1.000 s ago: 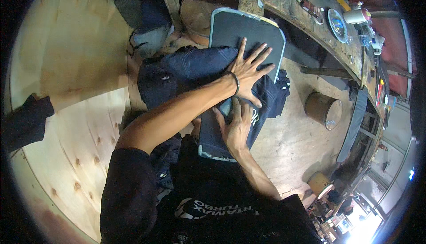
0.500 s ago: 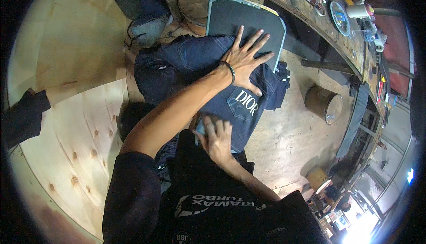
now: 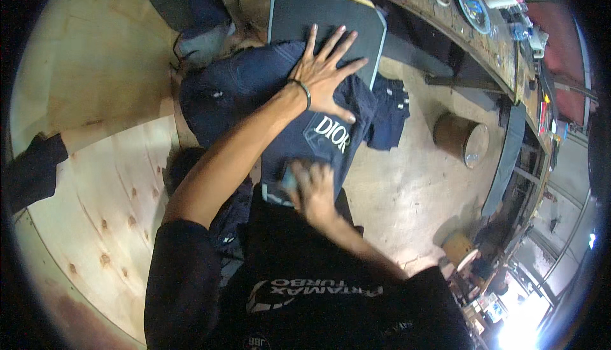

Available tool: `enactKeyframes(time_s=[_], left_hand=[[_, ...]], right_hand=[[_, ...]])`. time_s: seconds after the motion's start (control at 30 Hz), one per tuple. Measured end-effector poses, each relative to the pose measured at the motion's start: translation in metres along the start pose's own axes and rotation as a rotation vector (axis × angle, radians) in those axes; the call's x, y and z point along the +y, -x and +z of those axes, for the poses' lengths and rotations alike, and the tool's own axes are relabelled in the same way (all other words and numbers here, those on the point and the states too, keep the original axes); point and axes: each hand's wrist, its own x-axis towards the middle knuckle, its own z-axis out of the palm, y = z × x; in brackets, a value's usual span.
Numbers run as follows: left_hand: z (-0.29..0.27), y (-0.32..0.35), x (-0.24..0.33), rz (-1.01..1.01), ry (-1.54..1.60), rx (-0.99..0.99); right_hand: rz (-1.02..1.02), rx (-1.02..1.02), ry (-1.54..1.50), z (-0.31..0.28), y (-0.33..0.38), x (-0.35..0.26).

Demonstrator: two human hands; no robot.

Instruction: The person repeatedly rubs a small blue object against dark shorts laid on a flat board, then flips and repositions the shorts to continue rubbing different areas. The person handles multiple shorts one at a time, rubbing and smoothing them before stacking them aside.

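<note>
The dark navy T-shirt [image 3: 318, 127] is already drawn over the grey platen [image 3: 331, 16]. Left hand [image 3: 324, 76] is pressed flat, fingers spread; right hand [image 3: 312, 184], blurred, is at the hem, grip indeterminate. Smoothing remains.

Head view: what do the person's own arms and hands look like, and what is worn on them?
Both hands are bare, no gloves. The left hand has a thin dark bracelet round its wrist. Black short sleeves cover the upper arms, forearms bare. The right hand is motion-blurred; no ring or watch can be made out.
</note>
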Motion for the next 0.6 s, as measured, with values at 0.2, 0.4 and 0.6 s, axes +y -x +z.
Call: enactKeyframes(time_s=[0.2, 0.4, 0.6], left_hand=[[0.001, -0.002, -0.001, 0.008, 0.008, -0.064], [-0.01, 0.03, 0.02, -0.013, -0.037, 0.267], [0.047, 0.197, 0.094, -0.961, 0.704, 0.316]], right_hand=[[0.138, 0.191, 0.015, 0.001, 0.022, 0.013], [0.087, -0.172, -0.298, -0.062, -0.006, 0.015], [0.014, 0.479, -0.114, -0.036, -0.08, 0.064]])
